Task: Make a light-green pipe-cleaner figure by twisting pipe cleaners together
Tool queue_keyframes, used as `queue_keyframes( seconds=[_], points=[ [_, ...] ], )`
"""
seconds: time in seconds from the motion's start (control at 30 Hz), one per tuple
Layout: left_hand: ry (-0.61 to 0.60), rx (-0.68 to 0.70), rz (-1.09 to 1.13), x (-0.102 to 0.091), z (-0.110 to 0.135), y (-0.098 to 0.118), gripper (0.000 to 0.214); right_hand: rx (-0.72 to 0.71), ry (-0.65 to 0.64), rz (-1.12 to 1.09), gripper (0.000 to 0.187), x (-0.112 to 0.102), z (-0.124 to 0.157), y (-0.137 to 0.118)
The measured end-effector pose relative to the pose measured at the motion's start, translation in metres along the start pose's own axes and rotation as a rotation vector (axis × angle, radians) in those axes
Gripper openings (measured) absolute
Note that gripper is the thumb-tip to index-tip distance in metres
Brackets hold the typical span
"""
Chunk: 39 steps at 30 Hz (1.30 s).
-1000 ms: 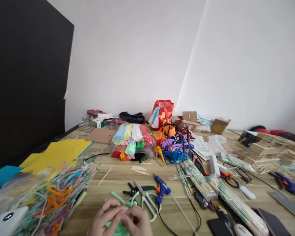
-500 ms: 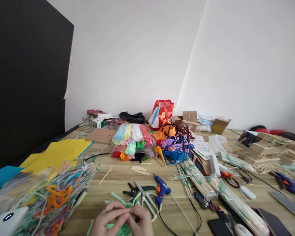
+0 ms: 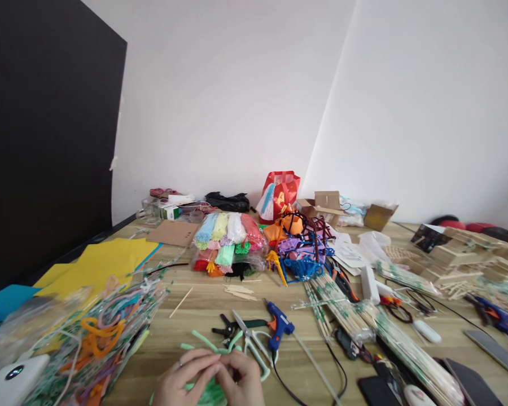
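Observation:
At the bottom centre, my left hand and my right hand meet fingertip to fingertip, both pinched closed. Between and beneath them is light green pipe cleaner work, with loose ends sticking out above the fingers. The exact spot gripped is hidden by my fingers. Just beyond my right hand lie scissors with pale green handles and a blue hot glue gun. Black-handled pliers rest behind the scissors' blades.
Bagged pipe cleaner bundles and a heap of coloured pipe cleaners lie farther back. Packs of wooden sticks stretch along the right. Left are yellow sheets, tangled pipe cleaners and a white power bank.
My hands stay pinched together in nearly the same place, with only a slight shift of the fingers and the green pipe cleaners. Nothing else on the table has moved.

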<state>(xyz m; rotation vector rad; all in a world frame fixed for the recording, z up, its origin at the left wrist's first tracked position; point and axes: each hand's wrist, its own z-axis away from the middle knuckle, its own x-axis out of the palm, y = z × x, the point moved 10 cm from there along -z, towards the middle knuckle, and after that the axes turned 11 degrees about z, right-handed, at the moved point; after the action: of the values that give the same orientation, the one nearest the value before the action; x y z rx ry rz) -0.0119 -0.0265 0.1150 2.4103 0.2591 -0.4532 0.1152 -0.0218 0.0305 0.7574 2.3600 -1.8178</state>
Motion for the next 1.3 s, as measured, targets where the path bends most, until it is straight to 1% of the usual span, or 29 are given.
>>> queue_keyframes(
  seconds=[0.2,0.37,0.47,0.6,0.7,0.8,0.93,1.03,1.2,1.3],
  points=[
    [0.021,0.024,-0.022,-0.002,-0.001,0.006,0.020,0.001,-0.004,-0.009,0.031,0.000,0.001,0.000],
    [0.021,0.001,-0.031,-0.002,0.000,0.002,0.020,-0.013,-0.011,-0.008,0.034,0.001,0.002,-0.001],
    [0.020,-0.009,-0.053,-0.004,-0.001,-0.001,0.020,-0.041,-0.040,0.001,0.033,0.003,0.003,-0.004],
    [-0.002,0.020,-0.069,-0.004,-0.002,0.000,0.018,-0.077,-0.056,0.014,0.031,0.005,0.003,-0.007],
    [-0.007,0.048,-0.080,-0.004,-0.002,0.002,0.017,-0.080,-0.067,0.016,0.030,0.007,0.003,-0.007],
    [-0.006,0.041,-0.080,-0.004,-0.002,0.000,0.018,-0.077,-0.078,0.018,0.029,0.007,0.003,-0.006],
    [-0.008,0.008,-0.044,-0.004,-0.003,-0.004,0.020,-0.084,-0.080,0.045,0.031,0.006,0.002,-0.009],
    [0.004,-0.034,-0.012,-0.004,-0.004,-0.007,0.020,-0.090,-0.058,0.056,0.032,0.006,0.003,-0.010],
    [0.024,-0.190,0.051,-0.001,0.000,-0.025,0.024,-0.107,-0.023,0.083,0.032,0.003,0.004,-0.012],
    [-0.011,-0.273,0.119,0.005,0.004,-0.038,0.026,-0.103,-0.034,0.074,0.033,0.002,0.003,-0.011]
  ],
)
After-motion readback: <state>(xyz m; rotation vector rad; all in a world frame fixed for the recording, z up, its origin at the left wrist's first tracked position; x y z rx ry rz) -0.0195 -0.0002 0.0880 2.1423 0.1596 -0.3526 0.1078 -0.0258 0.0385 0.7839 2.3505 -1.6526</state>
